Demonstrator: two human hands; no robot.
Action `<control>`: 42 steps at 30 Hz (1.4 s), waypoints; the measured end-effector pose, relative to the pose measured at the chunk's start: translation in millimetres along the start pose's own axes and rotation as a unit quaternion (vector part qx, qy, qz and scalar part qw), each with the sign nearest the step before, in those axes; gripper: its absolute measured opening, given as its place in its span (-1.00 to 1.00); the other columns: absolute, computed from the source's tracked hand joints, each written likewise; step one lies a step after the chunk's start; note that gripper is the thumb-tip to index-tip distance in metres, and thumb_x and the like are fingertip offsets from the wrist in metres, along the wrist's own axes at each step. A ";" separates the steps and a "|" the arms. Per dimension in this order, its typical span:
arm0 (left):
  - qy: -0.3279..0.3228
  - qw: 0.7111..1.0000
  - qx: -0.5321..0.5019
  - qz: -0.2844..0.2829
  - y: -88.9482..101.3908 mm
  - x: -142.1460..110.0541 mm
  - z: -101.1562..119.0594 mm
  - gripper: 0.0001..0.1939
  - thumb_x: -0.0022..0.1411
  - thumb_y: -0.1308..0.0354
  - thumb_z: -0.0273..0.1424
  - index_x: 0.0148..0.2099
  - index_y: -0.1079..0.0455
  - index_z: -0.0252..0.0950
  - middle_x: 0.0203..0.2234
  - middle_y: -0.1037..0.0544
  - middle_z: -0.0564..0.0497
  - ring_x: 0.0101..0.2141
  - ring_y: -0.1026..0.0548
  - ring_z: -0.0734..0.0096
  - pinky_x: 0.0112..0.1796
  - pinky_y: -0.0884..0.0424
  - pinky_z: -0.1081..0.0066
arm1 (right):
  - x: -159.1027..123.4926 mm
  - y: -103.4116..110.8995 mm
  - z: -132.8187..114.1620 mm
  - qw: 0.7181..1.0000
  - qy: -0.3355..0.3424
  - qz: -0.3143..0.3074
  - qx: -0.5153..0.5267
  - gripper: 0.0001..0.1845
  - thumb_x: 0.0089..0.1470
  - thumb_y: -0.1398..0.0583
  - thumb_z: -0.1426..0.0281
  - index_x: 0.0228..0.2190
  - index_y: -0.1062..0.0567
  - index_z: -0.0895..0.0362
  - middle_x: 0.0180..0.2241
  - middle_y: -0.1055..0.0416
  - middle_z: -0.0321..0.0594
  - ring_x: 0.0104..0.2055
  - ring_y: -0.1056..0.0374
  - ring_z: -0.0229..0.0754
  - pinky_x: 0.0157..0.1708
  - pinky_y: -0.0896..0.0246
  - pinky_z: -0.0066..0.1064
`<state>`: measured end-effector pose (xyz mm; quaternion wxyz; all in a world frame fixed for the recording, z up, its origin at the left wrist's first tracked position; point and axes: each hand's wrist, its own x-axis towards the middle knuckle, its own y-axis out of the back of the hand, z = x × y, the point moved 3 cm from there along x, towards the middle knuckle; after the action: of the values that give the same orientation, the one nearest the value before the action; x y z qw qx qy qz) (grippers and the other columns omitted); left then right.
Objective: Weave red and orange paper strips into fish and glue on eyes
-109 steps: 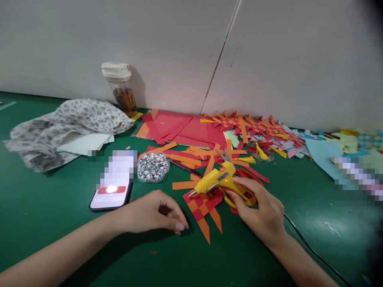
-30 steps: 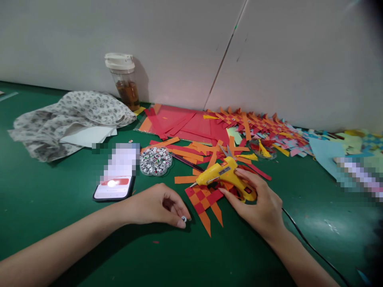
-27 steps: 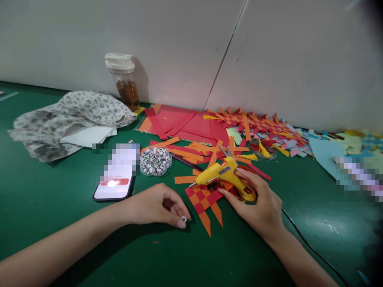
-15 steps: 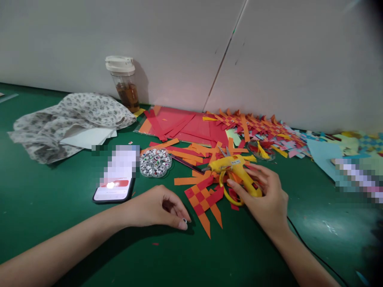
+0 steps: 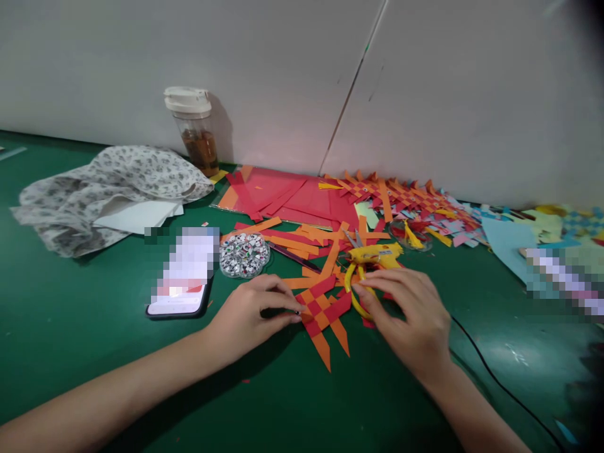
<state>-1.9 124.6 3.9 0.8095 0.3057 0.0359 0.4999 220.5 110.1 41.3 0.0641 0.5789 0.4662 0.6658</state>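
Paper fish (image 5: 321, 307) looks woven; at its left, our left hand (image 5: 252, 314) pinches an eye (image 5: 297, 313), apparently unset. Right hand (image 5: 414, 309): we can't tell its grip.

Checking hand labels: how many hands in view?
2. The left hand has its fingertips at the left edge of the woven red-and-orange paper piece; the right hand is at the yellow glue gun. No other hand shows.
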 end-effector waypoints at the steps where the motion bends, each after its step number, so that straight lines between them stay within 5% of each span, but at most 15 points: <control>1: -0.001 1.000 0.016 0.008 -0.5 1.1 -1.4 -0.84 0.12 -0.16 -0.40 -0.24 -0.52 -0.14 -0.33 -0.48 -0.01 -0.28 -0.43 0.37 -0.26 -0.38 0.36 | 0.3 -2.7 -5.0 1.000 0.012 -0.010 0.014 -0.89 -0.08 -0.26 0.48 -0.42 -0.44 0.10 -0.41 -0.46 -0.22 -0.29 -0.36 -0.16 -0.21 -0.24 -0.28; 42: 0.063 0.995 0.080 0.000 -9.1 12.6 -11.5 -0.82 0.12 -0.16 -0.31 -0.19 -0.49 -0.06 -0.34 -0.43 0.04 -0.28 -0.38 0.35 -0.27 -0.31 0.33 | -5.4 3.9 -13.6 0.996 -0.004 -0.038 0.083 -0.80 -0.08 -0.28 0.34 -0.35 -0.41 0.07 -0.41 -0.48 -0.23 -0.31 -0.39 -0.12 -0.25 -0.27 -0.24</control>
<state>7.4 137.5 -7.2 0.7789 0.3369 0.1268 0.5135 212.7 97.1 41.5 0.0430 0.5666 0.5409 0.6201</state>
